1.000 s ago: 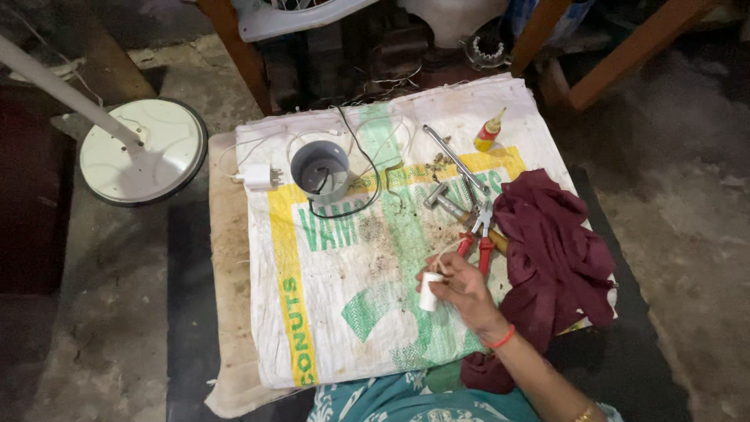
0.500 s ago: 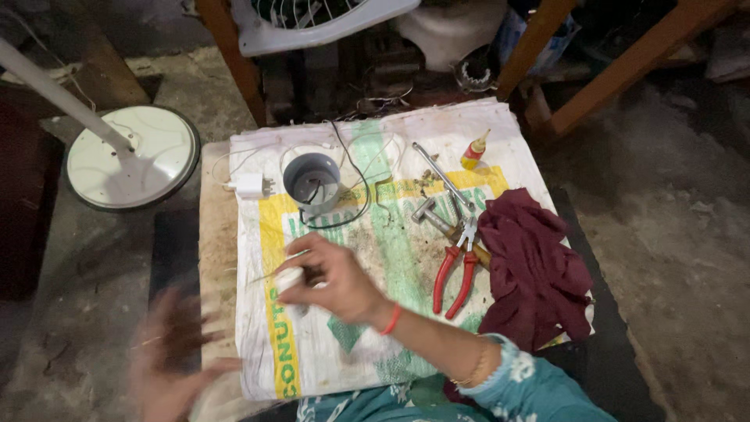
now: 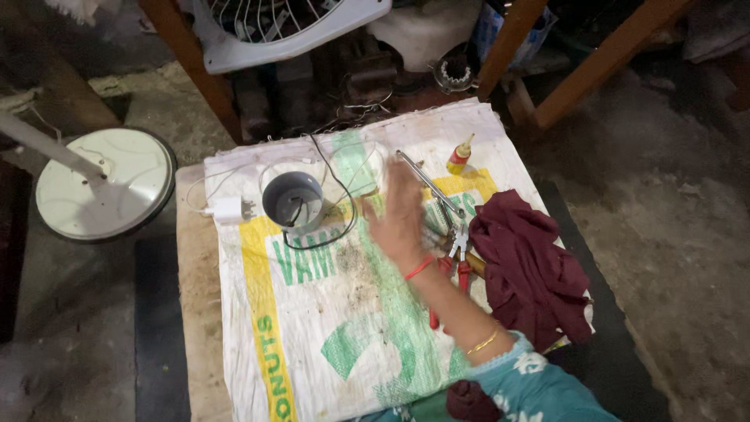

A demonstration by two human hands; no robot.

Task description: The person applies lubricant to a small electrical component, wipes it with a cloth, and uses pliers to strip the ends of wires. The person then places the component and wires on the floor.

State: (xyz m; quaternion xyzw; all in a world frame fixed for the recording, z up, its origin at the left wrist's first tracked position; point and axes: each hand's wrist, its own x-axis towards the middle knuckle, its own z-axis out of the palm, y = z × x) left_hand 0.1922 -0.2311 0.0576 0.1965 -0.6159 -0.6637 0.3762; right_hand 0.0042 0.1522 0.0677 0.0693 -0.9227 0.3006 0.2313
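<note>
White sacking covers the tabletop [image 3: 195, 328], where the right hand [image 3: 400, 219] hovers open and empty between the grey cup [image 3: 292, 201] and red pliers [image 3: 457, 262], nothing gripped or joined yet; the left hand is out of view.

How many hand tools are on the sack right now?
3 visible: long metal tool beside the right hand, red-handled pliers by the maroon cloth, wooden-handled tool under them. Others may be hidden.

Low wooden table [image 3: 195, 312], covered by a printed white sack [image 3: 336, 328]. On the sack: grey cup [image 3: 292, 200] near its far edge; maroon cloth [image 3: 531, 266] right of the cup; red-handled pliers [image 3: 457, 262] beside the cloth.
</note>
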